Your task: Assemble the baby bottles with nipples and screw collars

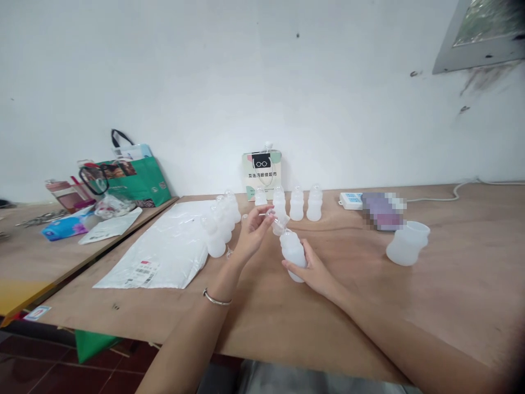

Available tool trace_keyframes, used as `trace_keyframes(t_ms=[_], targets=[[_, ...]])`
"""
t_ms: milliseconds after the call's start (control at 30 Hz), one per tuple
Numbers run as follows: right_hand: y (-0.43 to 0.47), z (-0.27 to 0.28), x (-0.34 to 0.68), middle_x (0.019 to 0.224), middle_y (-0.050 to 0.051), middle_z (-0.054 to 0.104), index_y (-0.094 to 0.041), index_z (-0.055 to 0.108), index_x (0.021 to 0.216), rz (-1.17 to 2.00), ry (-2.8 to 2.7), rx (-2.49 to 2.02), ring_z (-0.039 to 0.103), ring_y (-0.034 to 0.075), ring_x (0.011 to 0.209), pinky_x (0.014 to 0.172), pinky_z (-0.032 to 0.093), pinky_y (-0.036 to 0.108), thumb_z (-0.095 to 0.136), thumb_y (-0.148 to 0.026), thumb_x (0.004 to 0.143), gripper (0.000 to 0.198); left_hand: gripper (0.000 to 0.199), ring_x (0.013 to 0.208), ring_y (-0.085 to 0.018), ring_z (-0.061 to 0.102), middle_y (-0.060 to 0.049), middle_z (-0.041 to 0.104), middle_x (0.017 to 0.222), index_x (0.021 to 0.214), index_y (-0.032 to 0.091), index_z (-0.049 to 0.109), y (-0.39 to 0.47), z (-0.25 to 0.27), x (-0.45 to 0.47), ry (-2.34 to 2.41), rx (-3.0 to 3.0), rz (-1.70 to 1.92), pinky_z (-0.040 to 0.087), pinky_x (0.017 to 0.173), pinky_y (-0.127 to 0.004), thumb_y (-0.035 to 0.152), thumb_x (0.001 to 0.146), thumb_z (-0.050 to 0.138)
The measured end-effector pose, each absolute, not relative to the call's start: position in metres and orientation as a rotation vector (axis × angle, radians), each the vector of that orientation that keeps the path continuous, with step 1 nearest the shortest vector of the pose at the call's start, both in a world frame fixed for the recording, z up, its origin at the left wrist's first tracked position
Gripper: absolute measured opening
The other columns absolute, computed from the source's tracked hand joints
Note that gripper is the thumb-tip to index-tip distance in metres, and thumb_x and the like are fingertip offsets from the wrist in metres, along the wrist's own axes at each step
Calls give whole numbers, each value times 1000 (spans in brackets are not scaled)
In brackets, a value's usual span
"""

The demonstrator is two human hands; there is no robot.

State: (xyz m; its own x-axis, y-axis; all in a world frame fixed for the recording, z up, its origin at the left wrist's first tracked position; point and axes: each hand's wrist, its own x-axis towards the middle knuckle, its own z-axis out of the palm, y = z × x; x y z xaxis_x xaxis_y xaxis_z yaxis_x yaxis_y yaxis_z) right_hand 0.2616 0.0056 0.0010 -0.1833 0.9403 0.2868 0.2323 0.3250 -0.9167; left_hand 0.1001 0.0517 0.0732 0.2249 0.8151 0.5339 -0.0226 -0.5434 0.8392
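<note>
My right hand (312, 269) is wrapped round a translucent white plastic bottle (292, 251) with a wavy outline, held tilted over the table. Just above its top, a small clear plastic piece (280, 223) is pinched in the fingers of my left hand (257, 225); its exact kind is not plain. Similar white bottles with domed clear tops (314, 202) stand in a row behind my hands. More such bottles (215, 238) are grouped to the left of my left hand, with a small clear piece (229, 252) lying beside them.
A flat white mailing bag (164, 235) lies at left. Against the wall stands a printed paper bag (262, 175). To the right are a white box (351, 200), a blurred purple object (381, 210) and a wide white container (407, 244). A green bag (143, 180) stands on the left table.
</note>
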Motion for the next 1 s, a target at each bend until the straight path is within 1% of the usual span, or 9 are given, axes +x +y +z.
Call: trace_keyframes(t_ms=[67,267,467,667,833,1000], targets=[[7,-1,262,96,2,54,-23,40,108,920,-1638,-1092,54,17,86,74,44,30,59,-41,75,42,30,91,-15,55,-6,60,101,107,19,54,50,68,99,710,1813,1400,44,82,-29,35,82,55],[4,-1,262,89,2,57,-24,42,102,883,-1641,-1137,55,18,78,67,45,31,59,-44,75,37,32,91,-15,53,-6,59,100,112,21,57,47,61,98,695,2266,1338,44,85,-32,30,82,56],[-2,4,262,87,2,57,-22,39,103,829,-1698,-1168,55,19,76,65,44,31,52,-46,80,36,36,94,-15,55,-7,60,104,116,22,55,52,50,103,656,2186,1313,45,87,-32,30,82,56],[-2,0,262,82,1,54,-22,36,94,788,-1673,-1215,54,18,73,63,42,31,51,-47,80,32,37,94,-15,53,-7,58,101,116,21,55,55,50,106,609,2183,1251,43,88,-32,32,81,58],[-2,-1,262,79,0,55,-23,35,90,776,-1656,-1219,55,18,70,60,42,30,51,-46,80,30,36,92,-15,51,-6,56,98,118,22,53,51,51,107,638,2215,1245,42,88,-32,32,84,53],[-2,0,261,80,1,56,-22,36,94,764,-1681,-1210,55,18,72,62,44,31,51,-46,79,32,35,95,-16,50,-6,54,101,119,23,52,49,50,107,666,2247,1249,42,89,-33,33,86,50]])
